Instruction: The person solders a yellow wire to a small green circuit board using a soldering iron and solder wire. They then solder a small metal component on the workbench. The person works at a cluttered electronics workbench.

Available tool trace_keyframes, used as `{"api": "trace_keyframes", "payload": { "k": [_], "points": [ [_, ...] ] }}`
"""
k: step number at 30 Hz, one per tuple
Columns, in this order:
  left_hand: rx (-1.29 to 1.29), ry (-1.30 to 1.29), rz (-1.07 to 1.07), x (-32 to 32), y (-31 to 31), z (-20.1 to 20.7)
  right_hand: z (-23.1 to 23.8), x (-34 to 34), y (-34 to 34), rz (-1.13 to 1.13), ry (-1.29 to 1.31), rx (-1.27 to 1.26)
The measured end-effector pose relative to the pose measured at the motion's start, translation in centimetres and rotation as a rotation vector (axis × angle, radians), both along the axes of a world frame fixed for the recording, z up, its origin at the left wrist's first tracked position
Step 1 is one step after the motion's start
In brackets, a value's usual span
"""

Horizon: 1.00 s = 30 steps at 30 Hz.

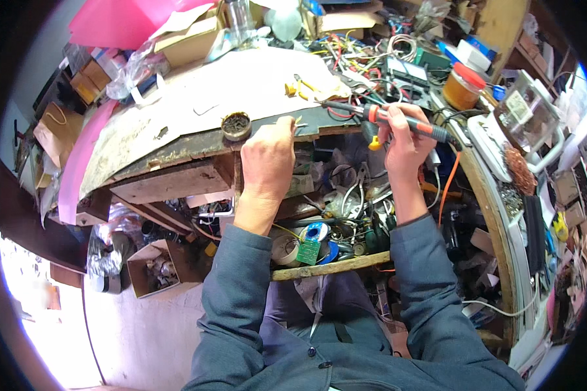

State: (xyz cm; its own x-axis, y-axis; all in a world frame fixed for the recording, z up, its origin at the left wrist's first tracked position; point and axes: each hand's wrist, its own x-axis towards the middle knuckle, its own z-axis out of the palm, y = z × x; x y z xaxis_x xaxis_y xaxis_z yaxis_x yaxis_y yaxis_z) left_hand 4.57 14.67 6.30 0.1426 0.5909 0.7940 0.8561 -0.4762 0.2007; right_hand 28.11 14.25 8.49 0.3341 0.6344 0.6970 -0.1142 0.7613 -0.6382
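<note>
My right hand (407, 140) is closed around the orange-and-black handle of a soldering iron (378, 115). The iron's tip points left over the workbench. My left hand (269, 156) is closed at the bench's front edge, its fingertips pressed together. A small light-coloured bit shows at those fingertips, too small to name. Just left of this hand stands a small round tin (236, 126) with dark, crusted stuff inside. Beyond the iron's tip, a yellow-handled hand tool (301, 86) lies on the pale sheet (241, 81) covering the bench.
Below the bench top, an open drawer (332, 266) holds a blue solder spool (317, 231), a green circuit board (308, 251) and tangled parts. Heaped wires (372, 55) fill the back right, near an amber jar with a red lid (464, 86). An orange cable (447, 186) hangs at right.
</note>
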Motion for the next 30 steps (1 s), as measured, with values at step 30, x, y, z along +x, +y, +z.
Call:
{"api": "trace_keyframes", "payload": {
  "k": [30],
  "points": [
    [-0.045,0.035,-0.051,-0.7,-0.3,1.5,-0.8,-2.0,-2.3,-0.039,-0.085,-0.112]
  ]
}}
